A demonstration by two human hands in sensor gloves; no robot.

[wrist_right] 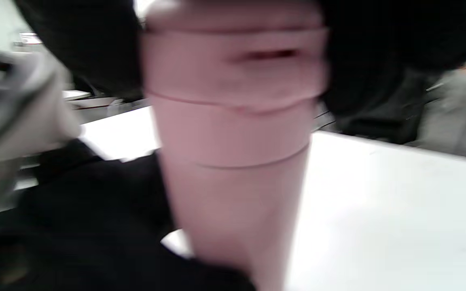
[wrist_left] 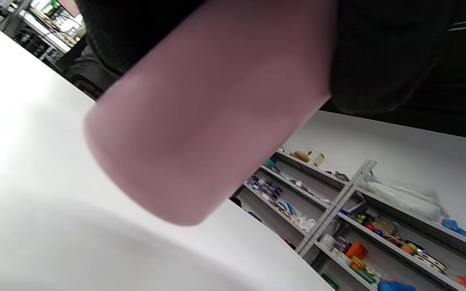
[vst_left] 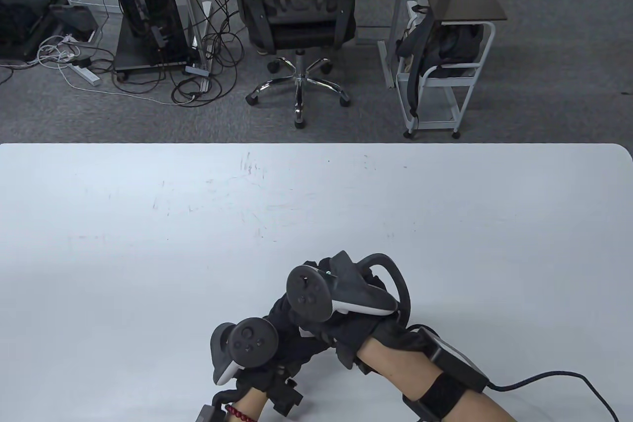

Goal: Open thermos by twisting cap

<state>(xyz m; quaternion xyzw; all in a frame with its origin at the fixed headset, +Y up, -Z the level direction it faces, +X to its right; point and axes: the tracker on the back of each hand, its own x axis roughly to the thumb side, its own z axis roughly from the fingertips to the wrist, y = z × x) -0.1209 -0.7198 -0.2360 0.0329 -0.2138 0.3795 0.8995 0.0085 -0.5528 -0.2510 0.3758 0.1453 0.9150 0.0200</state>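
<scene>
A pink thermos [wrist_left: 200,121] is held between both hands near the table's front edge; in the table view the hands and trackers hide it. My left hand [vst_left: 289,338] grips the thermos body, with gloved fingers [wrist_left: 378,52] wrapped round its upper part. The right wrist view shows the body [wrist_right: 233,194] upright and the pink cap [wrist_right: 237,64] seated on top, a seam line below it. My right hand [vst_left: 321,268] sits over the top and grips the cap, fingers [wrist_right: 378,48] on both sides. The left glove [wrist_right: 95,210] holds the body lower down.
The white table [vst_left: 316,204] stretches bare beyond the hands. A cable [vst_left: 559,380] trails from my right wrist to the bottom right. An office chair [vst_left: 296,21] and a small cart [vst_left: 445,61] stand on the floor past the far edge.
</scene>
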